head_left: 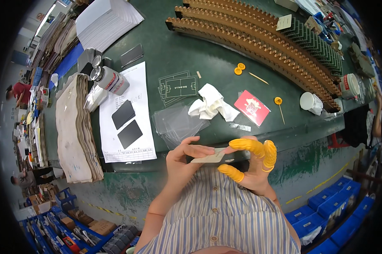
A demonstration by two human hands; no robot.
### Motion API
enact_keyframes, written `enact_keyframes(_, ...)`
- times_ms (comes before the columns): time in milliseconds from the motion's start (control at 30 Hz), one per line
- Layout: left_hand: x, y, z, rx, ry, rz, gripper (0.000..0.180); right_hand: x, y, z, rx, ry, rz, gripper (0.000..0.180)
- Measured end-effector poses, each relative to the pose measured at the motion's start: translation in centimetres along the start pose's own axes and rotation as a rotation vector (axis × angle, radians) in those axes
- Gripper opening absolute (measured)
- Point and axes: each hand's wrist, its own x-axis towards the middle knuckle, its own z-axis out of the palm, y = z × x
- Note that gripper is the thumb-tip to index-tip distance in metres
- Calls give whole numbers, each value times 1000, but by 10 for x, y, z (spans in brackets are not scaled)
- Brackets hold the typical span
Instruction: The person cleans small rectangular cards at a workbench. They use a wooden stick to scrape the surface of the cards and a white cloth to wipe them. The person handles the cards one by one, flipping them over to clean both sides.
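Observation:
A pale cream card (210, 156) is pinched in my left hand (183, 154), just over the table's front edge. My right hand (255, 167) wears yellow finger cots on several fingers. Its thumb and fingers are spread apart, and a bare fingertip meets or nearly meets the card's right end. Beyond the hands lie clear plastic sheets (176, 125) and a crumpled white cloth (214, 103). To the right of the cloth is a red card (252, 108) with a pale print. Dark green cards with white lines (178, 88) lie farther back.
Slotted wooden racks (241, 31) curve across the back right, one holding green cards (315, 44). Left are a printed sheet (127, 106) with black cards (130, 133), a metal bottle (112, 80) and worn paper stacks (72, 127). Loose finger cots (239, 69) and a white jar (311, 103) stand right.

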Motion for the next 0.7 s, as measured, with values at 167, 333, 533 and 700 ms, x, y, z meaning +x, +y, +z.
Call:
enact_keyframes(167, -2, -1, 1, -69, 67, -42, 23, 0, 14, -4, -264, 21, -275, 41)
enact_keyframes(333, -3, 2, 1, -53, 62, -25, 22, -4, 14, 3, -290, 110, -219, 42)
enact_keyframes(533, -4, 3, -3, -24, 3, -5, 19, -4, 9, 6, -362, 123, -235, 39)
enact_keyframes(700, -7, 0, -4, -162, -2, -110, 20, -2, 15, 0, -503, 47, -361, 36)
